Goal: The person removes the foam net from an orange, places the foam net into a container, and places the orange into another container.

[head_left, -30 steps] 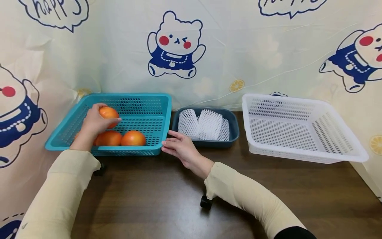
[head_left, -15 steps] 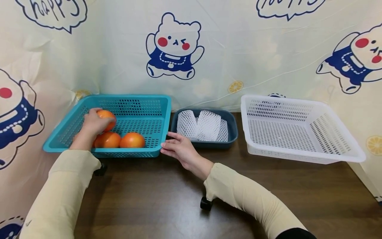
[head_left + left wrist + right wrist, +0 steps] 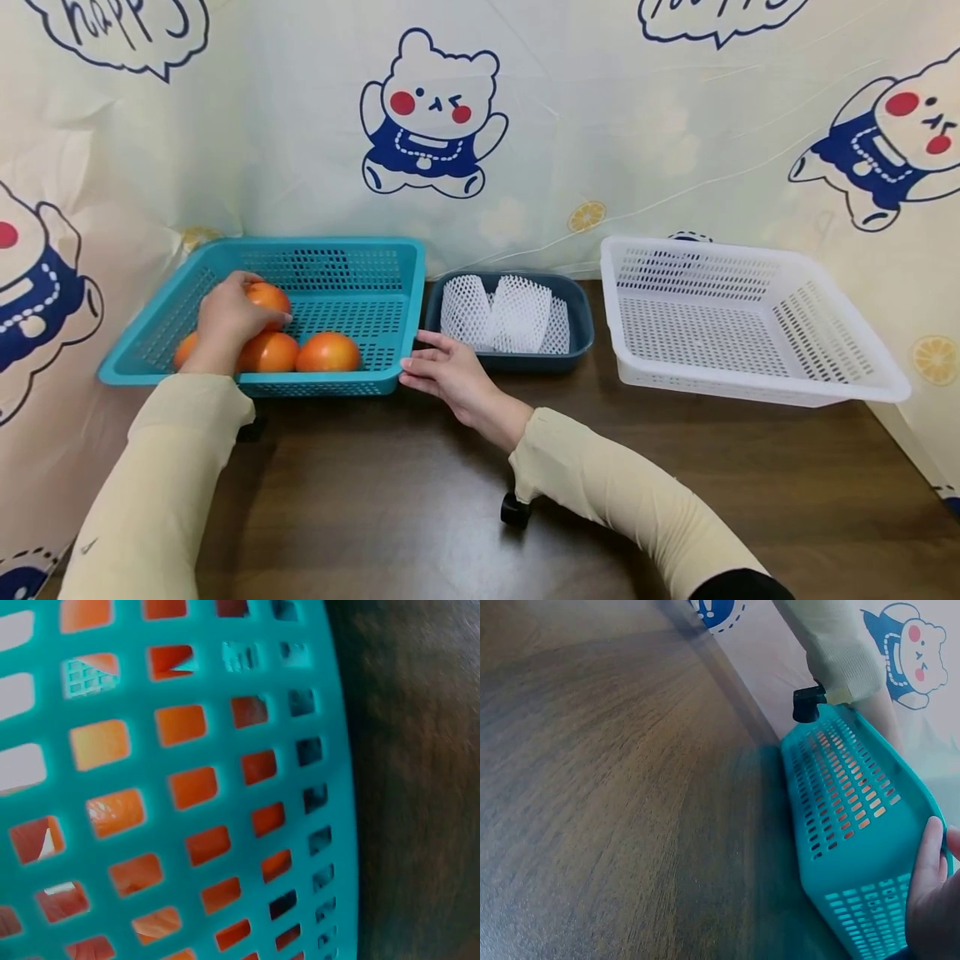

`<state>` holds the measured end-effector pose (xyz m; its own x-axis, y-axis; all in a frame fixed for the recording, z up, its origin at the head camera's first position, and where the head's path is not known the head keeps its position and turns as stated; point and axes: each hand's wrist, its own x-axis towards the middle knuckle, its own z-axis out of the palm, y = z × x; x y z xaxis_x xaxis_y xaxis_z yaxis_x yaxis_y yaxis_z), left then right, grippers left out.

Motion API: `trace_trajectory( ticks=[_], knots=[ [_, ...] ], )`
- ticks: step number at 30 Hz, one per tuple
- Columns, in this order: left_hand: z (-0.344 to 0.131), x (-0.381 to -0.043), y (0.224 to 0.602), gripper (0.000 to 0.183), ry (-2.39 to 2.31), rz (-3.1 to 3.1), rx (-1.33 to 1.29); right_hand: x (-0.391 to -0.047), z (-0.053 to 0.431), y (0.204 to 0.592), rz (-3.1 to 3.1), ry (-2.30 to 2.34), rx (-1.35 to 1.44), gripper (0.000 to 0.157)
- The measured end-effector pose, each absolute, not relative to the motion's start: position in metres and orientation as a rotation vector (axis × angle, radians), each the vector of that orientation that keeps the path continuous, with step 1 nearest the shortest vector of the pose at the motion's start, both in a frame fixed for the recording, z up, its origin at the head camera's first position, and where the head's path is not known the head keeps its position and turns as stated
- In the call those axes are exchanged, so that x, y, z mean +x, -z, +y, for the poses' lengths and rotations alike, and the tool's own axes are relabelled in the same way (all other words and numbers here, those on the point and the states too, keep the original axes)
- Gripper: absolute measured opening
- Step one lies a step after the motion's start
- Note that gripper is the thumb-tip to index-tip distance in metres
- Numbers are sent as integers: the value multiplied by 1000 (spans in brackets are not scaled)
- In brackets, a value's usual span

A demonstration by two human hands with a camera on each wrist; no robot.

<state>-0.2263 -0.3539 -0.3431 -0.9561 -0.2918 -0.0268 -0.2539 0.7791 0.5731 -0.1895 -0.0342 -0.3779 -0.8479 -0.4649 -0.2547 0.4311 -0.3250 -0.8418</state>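
Observation:
In the head view my left hand [image 3: 228,317] reaches into the teal basket [image 3: 416,275] and holds a round orange fruit [image 3: 268,297], fingers behind it and thumb across its near right side. Two more fruits, a middle one [image 3: 268,352] and a right one [image 3: 328,352], lie along the front wall. Another, the left fruit [image 3: 186,348], is partly covered by my left wrist. My right hand [image 3: 456,379] touches the basket's front right corner with extended fingers. The right wrist view shows its fingers [image 3: 928,859] at the rim. Perforated wall hides my left hand's grip in the left wrist view.
A dark blue tray [image 3: 583,333] with several white foam net sleeves [image 3: 521,315] stands right of the teal basket. Farther right is a white perforated basket [image 3: 757,379]. A patterned cloth [image 3: 547,167] hangs behind the brown wooden table [image 3: 375,500].
My left hand lowers the held fruit slightly inside the basket, and more of the left fruit shows. My right hand stays at the corner. The head view shifts a little.

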Motion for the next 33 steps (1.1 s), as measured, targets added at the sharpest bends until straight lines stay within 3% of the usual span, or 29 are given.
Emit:
trace_trajectory(
  ticks=[7,22,33],
  knots=[
    [-356,-228,348,69,771,-2964,415,-188,-37,378,1374,2196,-66,55],
    [-358,-232,346,73,742,-3066,455,-188,-37,376,1370,2219,-92,55],
    [-354,-236,347,89,747,-3075,467,-189,-34,380,1366,2227,-95,55]
  ],
)
